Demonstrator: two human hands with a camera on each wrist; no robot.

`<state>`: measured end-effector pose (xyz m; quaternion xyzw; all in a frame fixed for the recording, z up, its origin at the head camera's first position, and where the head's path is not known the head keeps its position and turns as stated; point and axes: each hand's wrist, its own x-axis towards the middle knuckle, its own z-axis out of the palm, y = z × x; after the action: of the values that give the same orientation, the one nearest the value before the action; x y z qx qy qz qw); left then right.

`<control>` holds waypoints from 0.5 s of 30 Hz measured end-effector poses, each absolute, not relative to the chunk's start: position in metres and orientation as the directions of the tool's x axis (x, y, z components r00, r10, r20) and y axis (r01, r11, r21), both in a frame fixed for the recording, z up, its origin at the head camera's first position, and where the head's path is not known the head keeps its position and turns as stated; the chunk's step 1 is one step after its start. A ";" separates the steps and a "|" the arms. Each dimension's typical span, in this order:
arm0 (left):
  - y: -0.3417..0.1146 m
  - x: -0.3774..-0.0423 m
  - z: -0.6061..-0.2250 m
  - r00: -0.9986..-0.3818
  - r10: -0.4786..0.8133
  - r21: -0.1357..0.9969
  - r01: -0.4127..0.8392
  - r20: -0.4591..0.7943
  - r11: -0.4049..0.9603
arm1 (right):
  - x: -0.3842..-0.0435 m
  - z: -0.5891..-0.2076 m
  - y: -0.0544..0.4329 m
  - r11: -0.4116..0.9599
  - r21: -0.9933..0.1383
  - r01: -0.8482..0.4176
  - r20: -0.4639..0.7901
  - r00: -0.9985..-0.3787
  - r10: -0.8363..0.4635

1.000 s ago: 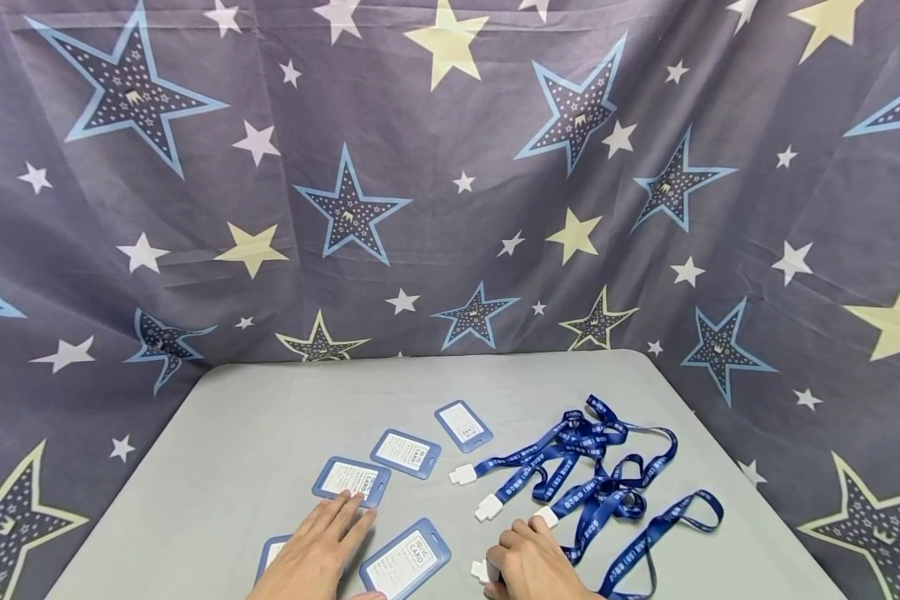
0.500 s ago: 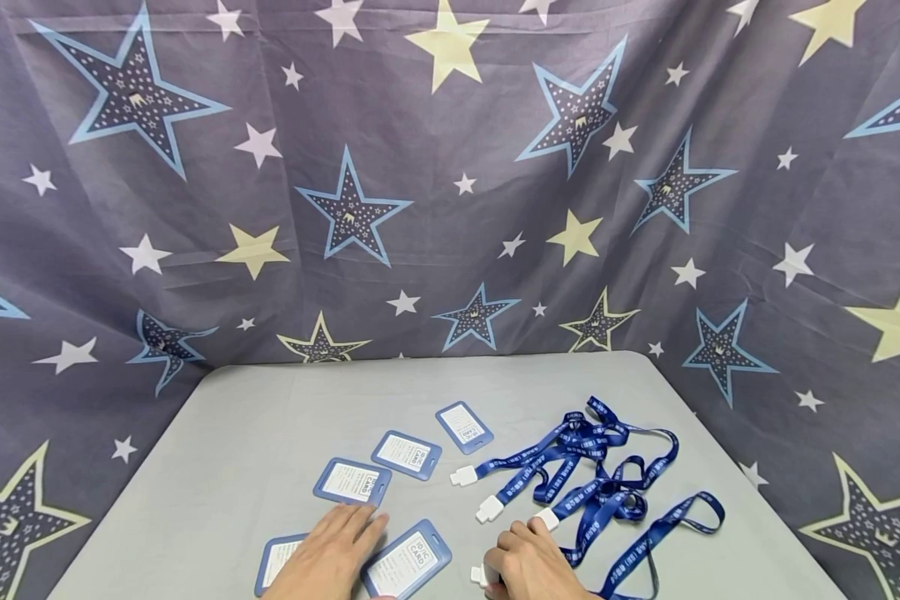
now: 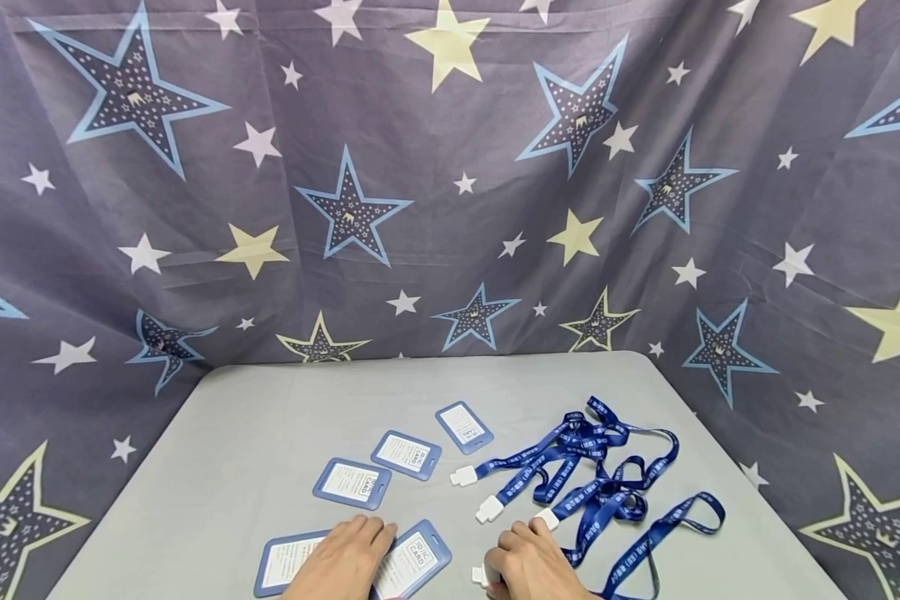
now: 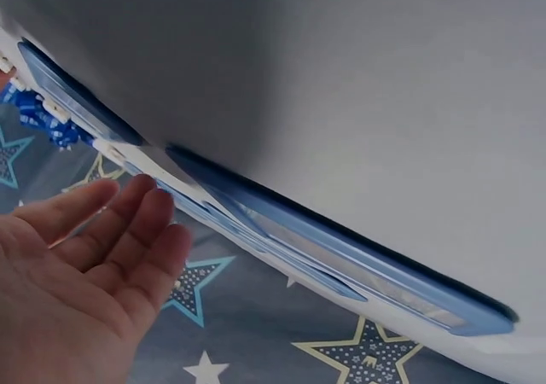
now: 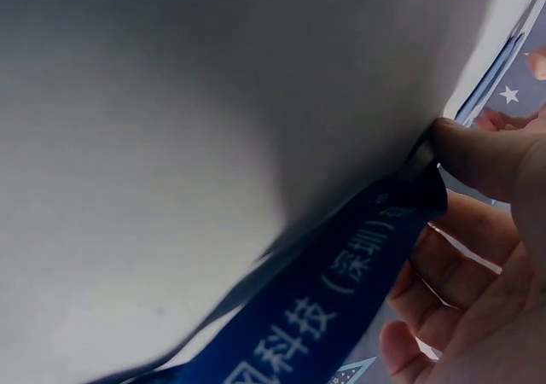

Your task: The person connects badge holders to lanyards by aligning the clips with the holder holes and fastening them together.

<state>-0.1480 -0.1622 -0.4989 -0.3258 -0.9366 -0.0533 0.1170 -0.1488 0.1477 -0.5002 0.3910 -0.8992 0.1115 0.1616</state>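
In the head view my left hand [image 3: 348,558] is low over two blue-framed ID card holders, covering part of each. One card holder [image 3: 414,557] shows at its right and another card holder [image 3: 285,562] at its left. The left wrist view shows the fingers [image 4: 158,222] loosely bent, holding nothing, beside the holders' edges. My right hand [image 3: 531,560] pinches a dark blue lanyard [image 5: 341,290] between thumb and fingers near its end. That lanyard's white clip [image 3: 479,575] sticks out left of the hand, and its strap trails off to the right.
Farther back lie three more card holders, the nearest a card holder [image 3: 352,482] left of centre. Several blue lanyards [image 3: 585,442] with white clips are tangled at the right. The grey table [image 3: 270,417] ends at a star-print cloth [image 3: 420,250].
My left hand has drawn back from the upper-left card holder and shifted right, toward the lower-right one, uncovering more of the lower-left one. The right hand stays on the lanyard.
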 end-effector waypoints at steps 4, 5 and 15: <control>-0.157 -0.149 -0.499 -0.777 0.585 0.030 0.607 0.232 0.794 | -0.149 -0.500 0.148 0.670 -0.076 -0.738 0.374 -0.644 -0.667; -0.156 -0.149 -0.500 -0.778 0.583 0.027 0.605 0.235 0.796 | -0.149 -0.500 0.148 0.670 -0.079 -0.738 0.373 -0.645 -0.667; -0.156 -0.150 -0.506 -0.760 0.580 0.013 0.610 0.292 0.792 | -0.148 -0.499 0.149 0.673 -0.090 -0.734 0.363 -0.653 -0.665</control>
<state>-0.1496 -0.1558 -0.5064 -0.3177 -0.9366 -0.0537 0.1376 -0.1483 0.1490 -0.4993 0.3878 -0.9018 0.1151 0.1519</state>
